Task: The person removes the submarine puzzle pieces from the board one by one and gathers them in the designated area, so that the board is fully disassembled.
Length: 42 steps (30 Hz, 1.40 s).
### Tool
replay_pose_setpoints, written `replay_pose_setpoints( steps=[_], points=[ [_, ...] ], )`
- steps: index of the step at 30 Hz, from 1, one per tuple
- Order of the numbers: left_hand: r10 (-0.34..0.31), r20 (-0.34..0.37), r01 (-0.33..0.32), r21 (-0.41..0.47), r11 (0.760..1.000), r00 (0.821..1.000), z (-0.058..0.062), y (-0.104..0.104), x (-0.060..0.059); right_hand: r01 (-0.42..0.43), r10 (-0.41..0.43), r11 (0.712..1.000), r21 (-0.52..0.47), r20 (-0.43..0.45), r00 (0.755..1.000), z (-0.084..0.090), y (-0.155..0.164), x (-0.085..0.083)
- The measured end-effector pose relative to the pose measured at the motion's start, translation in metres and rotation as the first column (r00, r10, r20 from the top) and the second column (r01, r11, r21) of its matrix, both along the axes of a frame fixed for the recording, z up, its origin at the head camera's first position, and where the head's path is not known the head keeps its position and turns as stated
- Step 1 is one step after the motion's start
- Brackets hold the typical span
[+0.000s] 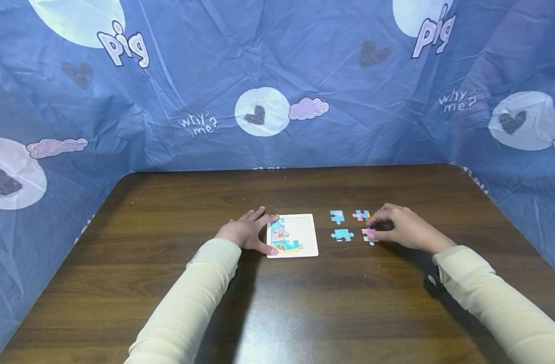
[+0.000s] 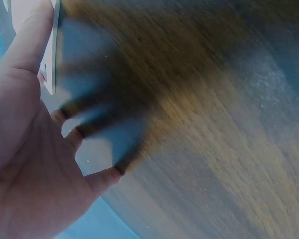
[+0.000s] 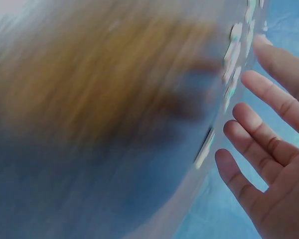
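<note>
A small square puzzle tray (image 1: pixel 308 247) with a white border lies in the middle of the table, several joined pieces along its left and lower part. My left hand (image 1: pixel 247 231) rests at its left side, thumb and index finger spread onto two corners. In the left wrist view, that hand's thumb (image 2: pixel 31 40) lies straight across the tray's edge. My right hand (image 1: pixel 402 227) is over a pink puzzle piece (image 1: pixel 370 236), index finger and thumb apart at its edges. The right wrist view shows the right hand's fingers (image 3: pixel 274 97) extended beside loose pieces.
Loose pieces lie between the tray and my right hand: a blue one (image 1: pixel 337 217), another blue one (image 1: pixel 342 234) and a pink-and-blue one (image 1: pixel 361 215). A brown wooden table (image 1: pixel 304 298) carries everything. Blue printed cloth (image 1: pixel 277 65) hangs behind and at both sides.
</note>
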<state>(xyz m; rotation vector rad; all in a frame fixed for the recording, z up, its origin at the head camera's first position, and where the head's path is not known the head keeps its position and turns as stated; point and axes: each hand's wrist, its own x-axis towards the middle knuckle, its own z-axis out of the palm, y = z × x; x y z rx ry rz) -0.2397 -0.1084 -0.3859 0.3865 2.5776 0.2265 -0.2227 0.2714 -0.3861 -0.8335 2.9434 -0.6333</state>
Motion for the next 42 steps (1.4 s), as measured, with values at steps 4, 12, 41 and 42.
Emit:
replay_pose_setpoints(
  steps=[4,12,41,42],
  points=[
    [-0.001,0.007,0.001,0.011,1.0,1.0,0.005,0.001,0.002,-0.038,0.038,0.998,-0.044,0.012,0.999,0.003,-0.015,-0.002],
    [-0.003,0.012,0.002,0.058,0.998,1.0,0.013,0.0,0.008,-0.076,0.08,0.994,-0.073,0.058,0.995,0.003,-0.05,-0.008],
    [0.087,-0.03,-0.081,0.177,0.981,0.996,0.015,-0.018,0.019,-0.165,0.173,0.982,-0.095,0.084,0.981,-0.002,-0.112,-0.008],
    [0.091,-0.027,-0.085,0.176,0.981,0.996,0.015,-0.018,0.019,-0.166,0.174,0.982,-0.094,0.086,0.981,-0.002,-0.113,-0.008]
  ],
)
